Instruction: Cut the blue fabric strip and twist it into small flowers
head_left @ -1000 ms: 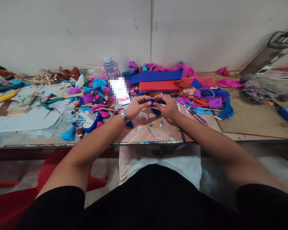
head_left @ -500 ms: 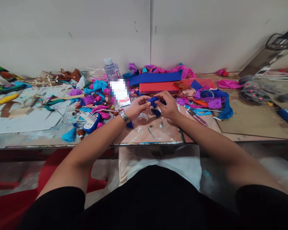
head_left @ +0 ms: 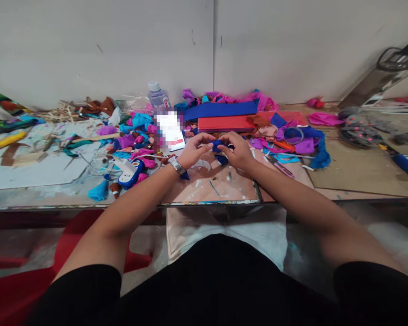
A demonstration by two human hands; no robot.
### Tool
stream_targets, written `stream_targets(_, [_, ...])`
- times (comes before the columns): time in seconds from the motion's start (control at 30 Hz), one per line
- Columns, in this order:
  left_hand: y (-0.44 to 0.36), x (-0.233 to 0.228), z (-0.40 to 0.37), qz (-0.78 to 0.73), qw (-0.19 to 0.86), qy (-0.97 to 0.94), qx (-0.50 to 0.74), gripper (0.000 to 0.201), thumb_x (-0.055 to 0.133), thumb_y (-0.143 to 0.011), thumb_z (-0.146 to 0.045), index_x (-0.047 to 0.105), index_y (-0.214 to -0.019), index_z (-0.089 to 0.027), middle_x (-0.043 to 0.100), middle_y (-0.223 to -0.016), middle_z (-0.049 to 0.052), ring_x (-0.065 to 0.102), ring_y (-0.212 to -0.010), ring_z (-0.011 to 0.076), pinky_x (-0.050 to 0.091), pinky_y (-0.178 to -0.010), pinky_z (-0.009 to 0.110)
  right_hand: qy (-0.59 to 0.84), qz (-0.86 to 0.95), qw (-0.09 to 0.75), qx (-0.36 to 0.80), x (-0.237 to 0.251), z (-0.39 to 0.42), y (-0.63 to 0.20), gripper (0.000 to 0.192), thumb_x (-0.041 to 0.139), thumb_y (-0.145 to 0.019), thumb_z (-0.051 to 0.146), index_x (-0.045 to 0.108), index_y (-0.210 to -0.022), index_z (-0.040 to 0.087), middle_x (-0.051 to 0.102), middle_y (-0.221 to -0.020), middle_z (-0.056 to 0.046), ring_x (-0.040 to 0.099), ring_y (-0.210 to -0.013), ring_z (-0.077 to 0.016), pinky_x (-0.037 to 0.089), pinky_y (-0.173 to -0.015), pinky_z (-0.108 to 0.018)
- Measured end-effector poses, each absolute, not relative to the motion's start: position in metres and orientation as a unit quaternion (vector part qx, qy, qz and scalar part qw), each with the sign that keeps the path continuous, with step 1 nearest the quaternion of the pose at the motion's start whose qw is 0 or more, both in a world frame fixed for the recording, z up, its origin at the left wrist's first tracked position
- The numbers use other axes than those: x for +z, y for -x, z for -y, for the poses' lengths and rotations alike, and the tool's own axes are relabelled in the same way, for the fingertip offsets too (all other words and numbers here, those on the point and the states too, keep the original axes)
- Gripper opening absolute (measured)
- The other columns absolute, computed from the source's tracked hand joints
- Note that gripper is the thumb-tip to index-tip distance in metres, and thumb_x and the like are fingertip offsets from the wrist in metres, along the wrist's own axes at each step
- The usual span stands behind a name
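Between the fingertips of both hands, just above the table, is a small crumpled piece of dark blue crepe paper [head_left: 217, 145]. My left hand [head_left: 195, 151], with a metal watch on its wrist, pinches it from the left. From the right, my right hand [head_left: 238, 151] grips it with thumb and fingers. Another dark blue scrap [head_left: 221, 159] lies under the hands. One more blue scrap [head_left: 185, 175] shows beside my left wrist. A clear curved strip [head_left: 203, 165] rests on the table between the forearms.
A lit phone [head_left: 170, 131] stands behind my left hand, near a bottle [head_left: 158, 96]. Folded blue paper [head_left: 221, 110] and red paper [head_left: 226, 122] lie at the back. A power strip [head_left: 131, 174] with cables is at left, a pink cutter [head_left: 283, 169] at right. Colourful paper scraps surround them.
Both hands stay in nearly the same place. Their fingers have shifted slightly around the blue paper, which now shows a little less.
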State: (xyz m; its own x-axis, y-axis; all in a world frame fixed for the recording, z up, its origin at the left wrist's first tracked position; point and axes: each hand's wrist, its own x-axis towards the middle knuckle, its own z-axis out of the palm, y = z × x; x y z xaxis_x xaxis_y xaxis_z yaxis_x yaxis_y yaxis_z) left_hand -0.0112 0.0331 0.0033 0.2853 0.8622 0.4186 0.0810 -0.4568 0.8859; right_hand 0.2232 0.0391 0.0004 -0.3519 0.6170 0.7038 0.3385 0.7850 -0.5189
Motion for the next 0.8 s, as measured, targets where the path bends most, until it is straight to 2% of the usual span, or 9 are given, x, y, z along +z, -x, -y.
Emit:
stream_targets(0.17, [0.0101, 0.0012, -0.0333, -0.319, 0.41, -0.703, 0.485, 0.054, 0.091, -0.085, -0.059, 0.075, -0.117, -0.019, 0.077, -0.122, 0.011, 0.074, -0.108, 0.0221, 0.06, -0.093, 0.035, 0.298, 0.829, 0.458, 0.118, 0.0014, -0.0405, -0.2243, 0.057, 0.064, -0.097, 0.08, 0.077, -0.102, 0.025, 0.08, -0.103, -0.008, 0.07, -0.099, -0.0296, 0.051, -0.093, -0.046])
stream_targets(0.27, [0.0094, -0.0006, -0.0342, -0.305, 0.433, -0.7, 0.479, 0.054, 0.093, -0.084, -0.057, 0.075, -0.118, -0.019, 0.079, -0.121, 0.011, 0.076, -0.11, 0.023, 0.062, -0.094, 0.036, 0.304, 0.826, 0.458, 0.121, 0.0025, -0.0396, -0.2249, 0.06, 0.064, -0.095, 0.084, 0.077, -0.098, 0.026, 0.08, -0.099, -0.008, 0.07, -0.096, -0.0295, 0.051, -0.091, -0.045])
stream_targets(0.43, [0.0083, -0.0018, -0.0353, -0.278, 0.462, -0.699, 0.469, 0.051, 0.092, -0.086, -0.056, 0.076, -0.119, -0.02, 0.081, -0.116, 0.01, 0.078, -0.104, 0.0213, 0.062, -0.092, 0.035, 0.302, 0.81, 0.484, 0.138, 0.0031, -0.0369, -0.2243, 0.06, 0.066, -0.094, 0.083, 0.077, -0.095, 0.024, 0.081, -0.099, -0.008, 0.072, -0.097, -0.0287, 0.052, -0.092, -0.044])
stream_targets(0.53, [0.0083, -0.001, -0.0357, -0.276, 0.465, -0.69, 0.481, 0.048, 0.091, -0.088, -0.055, 0.077, -0.118, -0.02, 0.081, -0.113, 0.009, 0.077, -0.1, 0.019, 0.061, -0.09, 0.033, 0.304, 0.8, 0.493, 0.158, 0.0023, -0.0358, -0.2231, 0.058, 0.072, -0.091, 0.082, 0.077, -0.1, 0.024, 0.082, -0.103, -0.008, 0.074, -0.096, -0.0284, 0.054, -0.091, -0.044])
stream_targets(0.63, [0.0093, -0.0003, -0.0367, -0.278, 0.467, -0.675, 0.499, 0.047, 0.091, -0.088, -0.055, 0.077, -0.116, -0.02, 0.081, -0.111, 0.008, 0.076, -0.098, 0.018, 0.06, -0.091, 0.033, 0.307, 0.788, 0.509, 0.161, 0.0016, -0.0347, -0.2222, 0.053, 0.072, -0.095, 0.076, 0.077, -0.108, 0.024, 0.083, -0.109, -0.008, 0.075, -0.098, -0.0284, 0.055, -0.091, -0.044])
stream_targets(0.8, [0.0105, -0.0011, -0.0384, -0.28, 0.467, -0.658, 0.52, 0.046, 0.094, -0.085, -0.053, 0.076, -0.113, -0.021, 0.079, -0.108, 0.007, 0.073, -0.095, 0.0166, 0.059, -0.09, 0.031, 0.293, 0.793, 0.515, 0.14, 0.0021, -0.0337, -0.2225, 0.041, 0.065, -0.105, 0.065, 0.077, -0.104, 0.025, 0.083, -0.106, -0.007, 0.076, -0.099, -0.027, 0.055, -0.094, -0.043])
